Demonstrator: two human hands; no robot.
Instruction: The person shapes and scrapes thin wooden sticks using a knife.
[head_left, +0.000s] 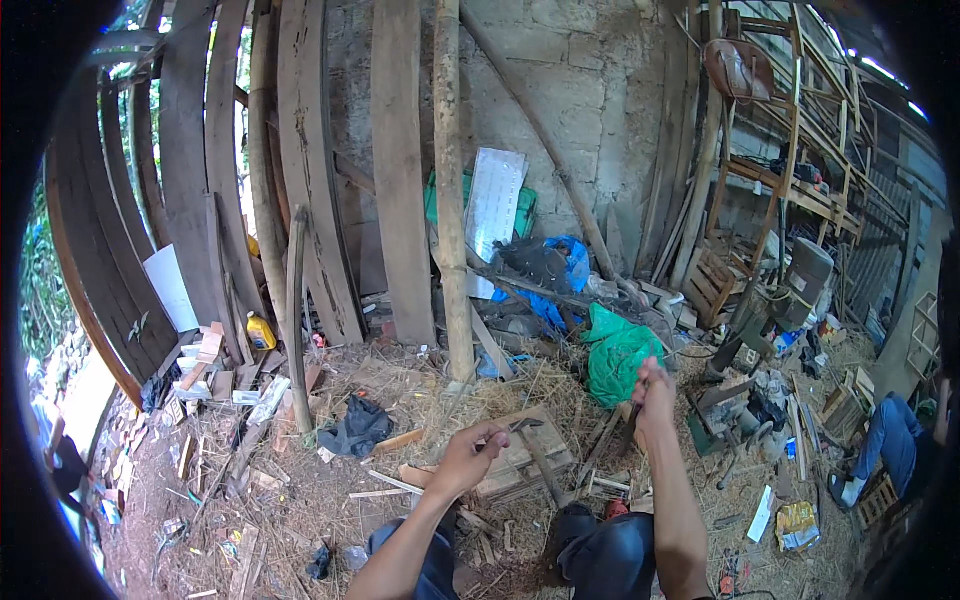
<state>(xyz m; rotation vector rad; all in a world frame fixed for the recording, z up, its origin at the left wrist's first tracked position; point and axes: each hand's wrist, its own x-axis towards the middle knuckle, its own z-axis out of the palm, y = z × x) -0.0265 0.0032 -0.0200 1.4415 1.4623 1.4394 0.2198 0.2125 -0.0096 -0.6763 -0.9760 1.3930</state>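
My left hand (472, 462) is closed on something small I cannot make out, just left of a hammer (548, 474) with a wooden handle, which rests against rough boards (505, 480). My right hand (652, 398), raised before a crumpled green plastic bag (615, 355), has its fingers curled; a dark, narrow object shows beneath them, too indistinct to name. My knees in dark trousers are below, over straw and scraps.
An upright pole (450, 200) and leaning planks (395, 180) line the block wall. A yellow jug (260, 332), black plastic (355, 428), blue sheeting (575, 262) and wood scraps lie around. A machine (800, 285) stands right. Another person's jeans-clad leg (885, 440) is at the right edge.
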